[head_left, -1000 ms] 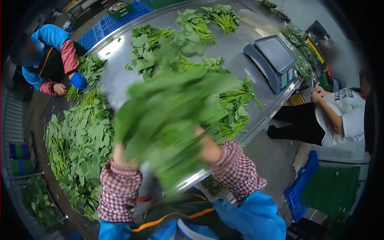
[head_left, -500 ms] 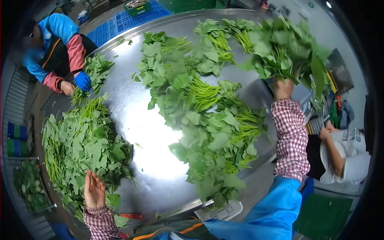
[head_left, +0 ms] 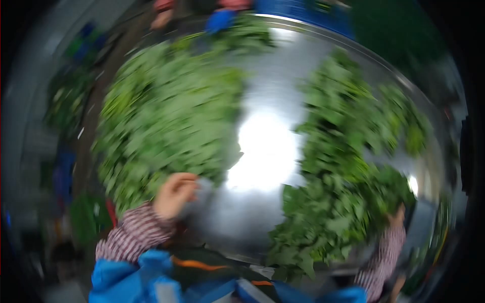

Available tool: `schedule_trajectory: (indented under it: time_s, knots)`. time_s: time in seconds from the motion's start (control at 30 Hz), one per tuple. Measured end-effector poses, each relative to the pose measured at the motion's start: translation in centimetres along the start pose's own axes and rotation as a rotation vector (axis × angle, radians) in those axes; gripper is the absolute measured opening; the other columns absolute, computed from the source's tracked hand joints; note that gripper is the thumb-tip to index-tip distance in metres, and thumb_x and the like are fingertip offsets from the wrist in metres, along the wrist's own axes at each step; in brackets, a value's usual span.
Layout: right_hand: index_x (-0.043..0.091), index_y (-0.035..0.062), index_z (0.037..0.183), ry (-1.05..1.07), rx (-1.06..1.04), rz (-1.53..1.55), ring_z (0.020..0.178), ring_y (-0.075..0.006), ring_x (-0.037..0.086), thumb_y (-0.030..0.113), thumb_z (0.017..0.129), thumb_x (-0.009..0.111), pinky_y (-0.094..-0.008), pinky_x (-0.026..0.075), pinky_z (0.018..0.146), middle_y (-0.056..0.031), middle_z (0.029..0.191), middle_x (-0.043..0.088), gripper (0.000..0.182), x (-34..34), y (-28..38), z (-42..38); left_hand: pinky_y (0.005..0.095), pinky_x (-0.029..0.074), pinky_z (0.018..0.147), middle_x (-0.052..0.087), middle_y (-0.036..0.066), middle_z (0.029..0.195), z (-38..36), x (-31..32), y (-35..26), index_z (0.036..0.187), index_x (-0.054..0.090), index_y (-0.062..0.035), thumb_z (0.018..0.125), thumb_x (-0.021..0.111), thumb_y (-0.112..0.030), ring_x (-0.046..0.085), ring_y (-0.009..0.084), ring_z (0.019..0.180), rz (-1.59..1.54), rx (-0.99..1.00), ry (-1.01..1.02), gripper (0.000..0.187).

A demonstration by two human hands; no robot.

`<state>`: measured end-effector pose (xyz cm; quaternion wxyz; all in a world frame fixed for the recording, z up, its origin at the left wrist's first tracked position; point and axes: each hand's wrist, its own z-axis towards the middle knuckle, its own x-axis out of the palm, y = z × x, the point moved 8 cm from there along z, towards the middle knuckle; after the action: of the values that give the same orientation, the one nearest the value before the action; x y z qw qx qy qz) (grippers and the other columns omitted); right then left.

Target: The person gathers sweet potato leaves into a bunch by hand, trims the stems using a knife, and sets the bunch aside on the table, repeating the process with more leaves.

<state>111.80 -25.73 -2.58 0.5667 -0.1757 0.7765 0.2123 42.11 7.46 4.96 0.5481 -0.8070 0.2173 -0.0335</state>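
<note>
Loosely curled, the left hand point(head_left: 175, 194) rests at the lower edge of the big heap of leafy greens point(head_left: 166, 116) filling the left half of the frame; whether its fingers actually grip any stems is lost in motion blur. At the lower right, the right hand point(head_left: 397, 217) reaches up into a second pile of greens point(head_left: 348, 177), mostly hidden by leaves, so its grip cannot be told. Both piles lie on a shiny steel table point(head_left: 265, 146), bare metal glaring between them. At the top edge, a co-worker's blue-gloved hand point(head_left: 221, 21) touches the greens.
</note>
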Motion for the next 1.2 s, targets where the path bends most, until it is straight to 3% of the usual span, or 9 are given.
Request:
schedule_trajectory:
  time_s: [0.07, 0.23, 0.43, 0.63, 0.77, 0.83, 0.9, 1.03, 1.2]
  knots:
    - [0.027, -0.0024, 0.131, -0.211, -0.402, 0.396, 0.119, -0.0275, 0.037, 0.006, 0.078, 0.059, -0.0338, 0.028, 0.100, -0.0177, 0.129, 0.037, 0.063, -2.7, 4.7, -2.5, 0.0236, 0.048, 0.063, 0.061, 0.005, 0.082, -4.0, 0.7, 5.1, 0.102, 0.055, -0.0010, 0.084, 0.054, -0.010, 0.057, 0.0095, 0.070, 0.048, -0.015, 0.140, 0.020]
    - [0.046, 0.0010, 0.119, 0.275, -0.620, 0.755, 0.099, -0.0184, 0.052, 0.005, 0.086, 0.048, -0.0277, 0.039, 0.088, -0.0110, 0.110, 0.054, 0.033, -1.0, 32.8, -21.2, 0.0319, 0.048, 0.065, 0.060, 0.008, 0.085, -12.6, -4.9, 15.2, 0.092, 0.060, -0.0108, 0.083, 0.053, -0.024, 0.060, 0.0229, 0.076, 0.581, 0.176, 0.174, 0.018]
    - [0.058, 0.0025, 0.099, 0.709, -1.234, 0.162, 0.090, -0.0313, 0.057, 0.017, 0.075, 0.059, -0.0370, 0.044, 0.080, -0.0171, 0.095, 0.060, 0.028, 21.1, 56.3, -45.7, 0.0360, 0.045, 0.069, 0.057, 0.010, 0.084, -14.2, -15.0, 19.3, 0.090, 0.060, -0.0104, 0.079, 0.056, -0.020, 0.056, 0.0272, 0.082, 0.809, 0.289, -0.180, 0.015]
    - [0.045, 0.0025, 0.117, 0.725, -1.150, 0.432, 0.093, -0.0362, 0.048, 0.014, 0.068, 0.058, -0.0380, 0.041, 0.080, -0.0221, 0.101, 0.045, 0.052, 29.9, 63.4, -51.6, 0.0430, 0.036, 0.080, 0.053, 0.012, 0.102, -11.3, -31.4, 23.2, 0.096, 0.059, -0.0075, 0.075, 0.058, -0.019, 0.045, 0.0316, 0.102, 1.174, 0.181, -0.433, 0.024]
    - [0.050, 0.0025, 0.108, 0.640, -1.139, 0.438, 0.088, -0.0312, 0.048, 0.006, 0.063, 0.053, -0.0362, 0.039, 0.080, -0.0172, 0.090, 0.049, 0.045, 22.8, 62.5, -49.3, 0.0411, 0.036, 0.080, 0.053, 0.014, 0.094, -10.1, -33.5, 19.3, 0.093, 0.059, -0.0039, 0.065, 0.059, -0.011, 0.047, 0.0300, 0.094, 1.041, 0.022, -0.632, 0.028]
    - [0.054, 0.0059, 0.106, 0.372, -1.068, 0.443, 0.084, -0.0324, 0.049, 0.003, 0.061, 0.050, -0.0370, 0.041, 0.075, -0.0156, 0.086, 0.051, 0.045, 21.3, 60.4, -46.8, 0.0458, 0.038, 0.073, 0.054, 0.016, 0.092, -9.3, -27.3, 15.9, 0.088, 0.061, -0.0066, 0.057, 0.060, -0.020, 0.050, 0.0332, 0.088, 0.810, 0.672, -0.583, 0.034]
    - [0.052, 0.0061, 0.110, 0.182, -0.942, 0.402, 0.083, -0.0330, 0.048, 0.005, 0.063, 0.050, -0.0388, 0.041, 0.077, -0.0178, 0.089, 0.048, 0.047, 23.2, 57.9, -44.4, 0.0487, 0.035, 0.081, 0.054, 0.015, 0.096, -7.0, -22.4, 16.2, 0.095, 0.062, -0.0106, 0.065, 0.062, -0.032, 0.047, 0.0314, 0.095, 1.008, 0.856, -0.262, 0.037]
    - [0.048, 0.0022, 0.115, 0.151, -0.801, 0.236, 0.093, -0.0360, 0.046, 0.006, 0.066, 0.049, -0.0412, 0.037, 0.086, -0.0215, 0.100, 0.047, 0.050, 28.2, 61.8, -48.3, 0.0567, 0.023, 0.097, 0.049, 0.017, 0.120, -0.5, -36.3, 20.1, 0.123, 0.045, -0.0157, 0.067, 0.059, -0.038, 0.038, 0.0329, 0.117, 1.083, 0.483, -0.018, 0.062]
    - [0.051, 0.0062, 0.112, 0.460, -1.201, 0.192, 0.090, -0.0335, 0.049, 0.002, 0.067, 0.054, -0.0396, 0.041, 0.080, -0.0164, 0.096, 0.053, 0.045, 29.7, 75.8, -60.4, 0.0519, 0.011, 0.104, 0.039, 0.015, 0.127, 3.0, -54.6, 26.1, 0.129, 0.037, -0.0206, 0.077, 0.053, -0.037, 0.026, 0.0308, 0.125, 1.528, -0.014, -0.006, 0.056]
